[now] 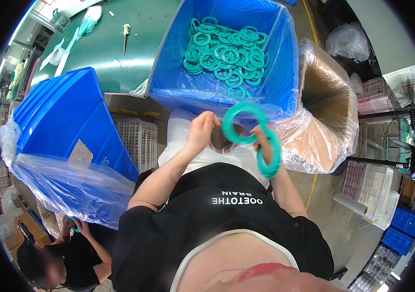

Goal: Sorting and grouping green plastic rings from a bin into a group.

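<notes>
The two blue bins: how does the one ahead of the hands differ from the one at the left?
The blue bin ahead stands open-side up with a pile of teal rings inside; the left blue bin shows only its ribbed outside, contents hidden. The one ahead has clear plastic lining its inside; the left one has plastic bunched around its lower part. Both are the same blue plastic.

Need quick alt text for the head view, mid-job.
Left hand and right hand grip two joined teal rubber rings in front of a blue bin holding a heap of similar rings. A co-worker crouches lower left.
</notes>
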Motion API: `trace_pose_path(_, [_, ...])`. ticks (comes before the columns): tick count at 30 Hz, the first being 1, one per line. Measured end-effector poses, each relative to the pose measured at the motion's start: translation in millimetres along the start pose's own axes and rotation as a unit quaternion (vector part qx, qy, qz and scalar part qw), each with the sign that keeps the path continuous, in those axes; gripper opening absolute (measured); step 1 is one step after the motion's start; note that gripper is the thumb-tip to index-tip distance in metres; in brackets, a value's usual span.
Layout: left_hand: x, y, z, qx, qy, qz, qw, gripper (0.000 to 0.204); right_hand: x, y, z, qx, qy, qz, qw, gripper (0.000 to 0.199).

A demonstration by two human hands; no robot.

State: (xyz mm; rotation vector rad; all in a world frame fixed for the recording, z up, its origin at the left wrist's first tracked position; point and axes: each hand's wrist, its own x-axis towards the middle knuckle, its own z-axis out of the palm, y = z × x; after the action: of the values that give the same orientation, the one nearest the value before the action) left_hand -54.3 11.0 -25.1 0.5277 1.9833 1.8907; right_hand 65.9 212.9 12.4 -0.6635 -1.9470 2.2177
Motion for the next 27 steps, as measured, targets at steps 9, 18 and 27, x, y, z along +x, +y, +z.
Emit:
trace_pose_path(9, [-5.4,13.9,19.3,-0.347,-0.122,-0.283,0.886,0.018,24.2,2.8,-39.3,0.174,0.073,0.002,0.982,0.025])
trace_pose_path(18, [-19.9,36.5,38.5,-0.132,-0.244,-0.176,0.944,0.03,25.1,42.5,-4.5,-0.209,0.01,-0.086,0.974,0.008])
trace_pose_path(27, [-23.7,32.4,35.3,-0.166,-0.229,-0.186,0.941,0.024,19.2,34.3,-9.6,-0.109,-0.027,0.01,0.994,0.016])
